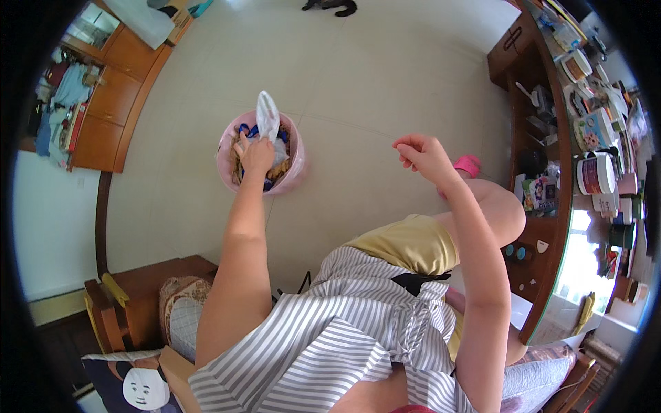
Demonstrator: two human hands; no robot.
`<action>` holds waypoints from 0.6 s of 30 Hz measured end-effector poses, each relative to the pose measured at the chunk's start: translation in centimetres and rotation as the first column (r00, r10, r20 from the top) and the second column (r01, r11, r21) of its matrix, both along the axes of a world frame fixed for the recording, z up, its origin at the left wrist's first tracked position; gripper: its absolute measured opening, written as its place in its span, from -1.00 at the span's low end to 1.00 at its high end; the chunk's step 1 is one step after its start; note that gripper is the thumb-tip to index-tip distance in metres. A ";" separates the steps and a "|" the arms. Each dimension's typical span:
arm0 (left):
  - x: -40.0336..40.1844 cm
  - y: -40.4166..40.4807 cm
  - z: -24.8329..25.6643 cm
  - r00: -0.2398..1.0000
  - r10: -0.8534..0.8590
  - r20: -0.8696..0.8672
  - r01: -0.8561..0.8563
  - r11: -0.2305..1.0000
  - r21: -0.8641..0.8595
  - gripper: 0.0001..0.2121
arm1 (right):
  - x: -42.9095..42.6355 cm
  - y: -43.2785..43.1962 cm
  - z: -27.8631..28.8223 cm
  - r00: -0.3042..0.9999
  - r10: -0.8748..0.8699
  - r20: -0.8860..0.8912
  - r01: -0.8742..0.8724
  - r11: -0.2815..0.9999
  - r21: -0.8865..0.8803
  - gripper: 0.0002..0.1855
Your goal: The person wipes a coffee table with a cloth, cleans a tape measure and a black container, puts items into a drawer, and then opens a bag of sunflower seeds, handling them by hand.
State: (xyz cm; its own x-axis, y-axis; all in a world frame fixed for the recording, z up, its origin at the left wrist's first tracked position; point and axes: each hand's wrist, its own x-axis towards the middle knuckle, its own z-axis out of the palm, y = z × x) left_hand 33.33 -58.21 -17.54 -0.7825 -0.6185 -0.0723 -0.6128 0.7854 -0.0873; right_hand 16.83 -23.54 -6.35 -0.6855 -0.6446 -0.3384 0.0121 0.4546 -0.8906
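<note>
My left hand (256, 155) reaches over a round waste bin with a pink bag lining (298, 160). Its fingers pinch the lower end of a white translucent plastic piece (267, 116), which stands up over the bin's far rim. Beneath the hand, brown scraps, blue wrappers and whitish plastic (280, 153) lie in the bin. My right hand (423, 156) hangs in the air over the floor, right of the bin, with its fingers curled and thumb near the fingertips. Nothing shows between those fingers, and part of the palm is hidden.
On the right stands a wooden desk (560, 206) with a glass top, crowded with tubs (595, 174) and small items. Wooden cabinets (111, 103) line the left. A black animal (335, 5) is on the floor at the far edge. A cushioned chair (186, 310) is at lower left.
</note>
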 end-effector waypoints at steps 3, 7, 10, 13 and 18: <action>-0.3 -1.2 -0.9 0.990 -0.087 0.113 0.098 0.990 -0.098 -0.73 | 0.2 0.0 -0.1 1.000 -0.015 -0.010 0.014 0.999 -0.050 -0.79; 1.3 -1.7 -6.0 0.856 -0.069 -0.512 0.067 0.998 -0.023 -0.84 | 1.9 -0.2 0.7 1.000 0.025 -0.005 -0.025 1.000 0.006 -0.79; -2.2 -0.6 -6.5 0.991 -0.096 -0.094 0.103 0.993 0.065 -0.69 | 1.3 1.7 -0.1 1.000 -0.019 -0.008 0.019 1.000 0.016 -0.79; -3.1 -2.2 -6.6 0.990 -0.051 0.133 0.030 0.987 0.160 -0.55 | 1.7 0.7 -0.3 1.000 -0.029 -0.007 0.029 0.999 0.012 -0.78; -4.7 0.2 0.1 0.917 0.013 0.399 -0.071 0.989 0.131 -0.58 | 2.7 0.4 0.8 0.999 0.028 0.039 -0.027 0.999 -0.017 -0.78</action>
